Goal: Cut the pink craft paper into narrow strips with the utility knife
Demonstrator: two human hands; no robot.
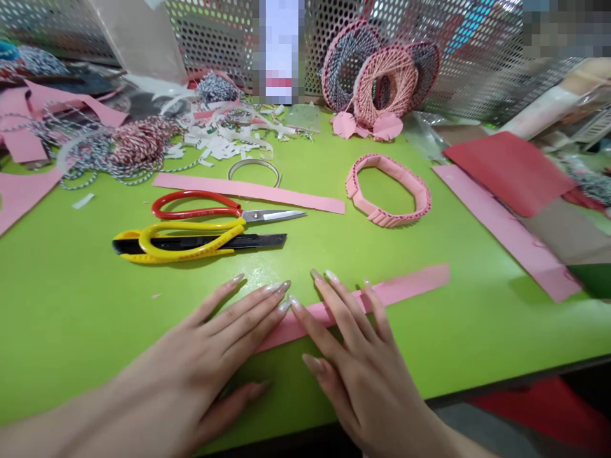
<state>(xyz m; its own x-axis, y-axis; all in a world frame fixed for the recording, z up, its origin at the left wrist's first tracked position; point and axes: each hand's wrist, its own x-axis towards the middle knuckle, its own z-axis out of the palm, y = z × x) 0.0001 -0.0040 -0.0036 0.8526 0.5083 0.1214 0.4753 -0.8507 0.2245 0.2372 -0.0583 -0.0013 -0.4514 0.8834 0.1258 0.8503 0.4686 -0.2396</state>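
My left hand and my right hand both lie flat on a long pink paper strip near the front edge of the green table. Their fingers are stretched out and pressing the strip's left half down; the fingertips almost meet in the middle. The strip's right end runs free toward the right. Just beyond my fingers lie yellow-handled scissors over a black utility knife, and red-handled scissors.
Another pink strip and a thin ring lie further back. A pleated pink paper ring sits right of centre. Twine-wound hoops lean on a perforated metal screen. Striped twine and paper scraps lie left; red and pink sheets right.
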